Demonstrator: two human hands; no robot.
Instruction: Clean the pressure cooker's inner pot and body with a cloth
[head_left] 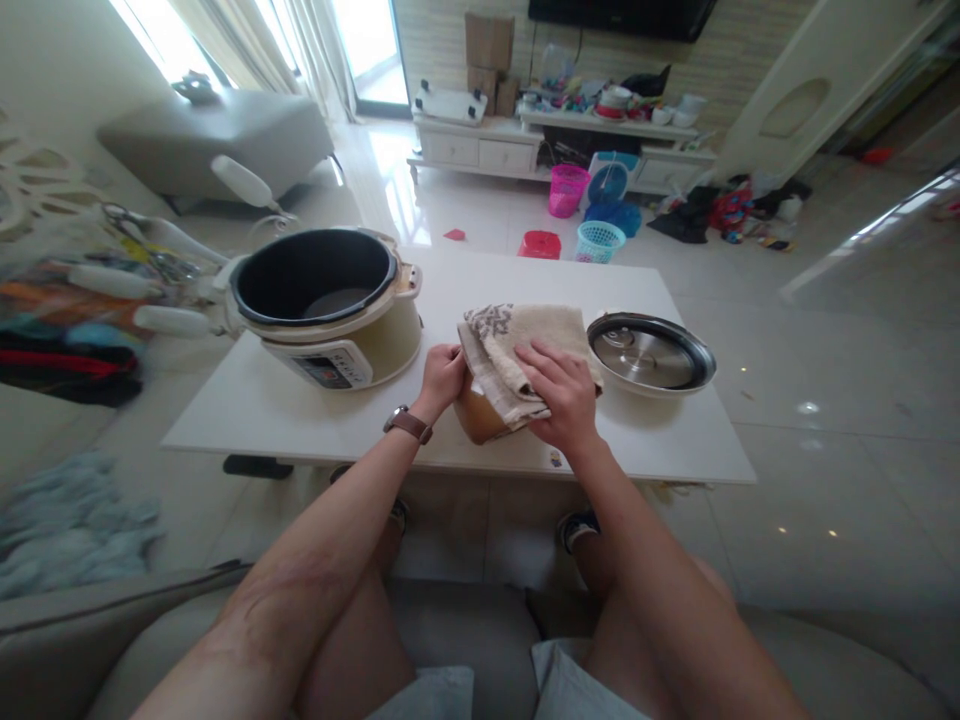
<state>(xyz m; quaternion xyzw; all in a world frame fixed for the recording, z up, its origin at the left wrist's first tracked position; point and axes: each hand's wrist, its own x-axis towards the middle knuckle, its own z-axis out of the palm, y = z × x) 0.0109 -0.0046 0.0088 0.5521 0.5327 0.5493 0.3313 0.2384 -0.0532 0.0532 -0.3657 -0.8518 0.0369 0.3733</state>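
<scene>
At frame centre, a brown pot (480, 418) is gripped at its left side by the left hand (442, 376), while a towel (517, 350) is pressed flat over it by the open right hand (561, 392). A cooker (330, 300) stands just left, a lid (651, 352) just right, on the table (262, 410).

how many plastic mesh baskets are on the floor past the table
2: a pink plastic mesh basket by the white cabinet, and a light blue plastic mesh basket nearer the table. Clutter may hide more.
</scene>
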